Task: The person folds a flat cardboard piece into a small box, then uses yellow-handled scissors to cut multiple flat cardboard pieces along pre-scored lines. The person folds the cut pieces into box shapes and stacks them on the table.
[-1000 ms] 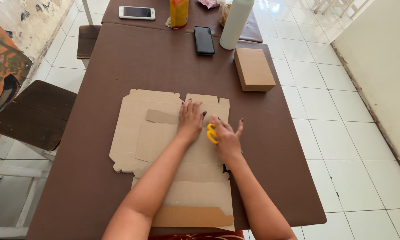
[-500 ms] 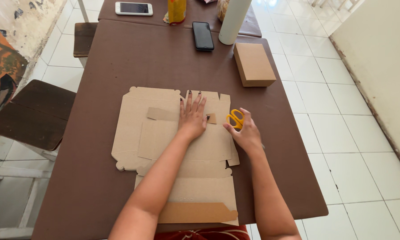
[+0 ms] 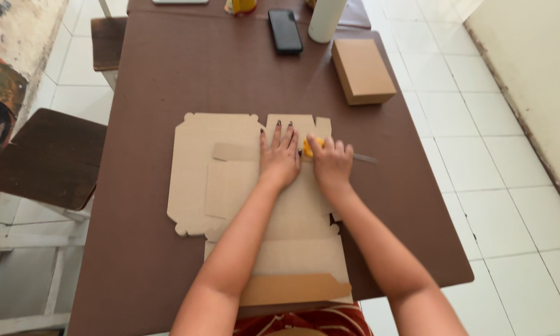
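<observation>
1. My left hand (image 3: 280, 160) lies flat, fingers spread, pressing the cardboard (image 3: 230, 180) at table (image 3: 149, 93) centre.
2. My right hand (image 3: 331, 165), fingers curled tight on the scissors (image 3: 311, 146), sits at the sheet's 2 o'clock edge; blade tip pokes out toward 3 o'clock.
3. Progress: sheet is die-cut and creased but all flat, no flap raised, so folding looks undone.
4. One closed box (image 3: 362, 70) stands at 1 o'clock.
</observation>
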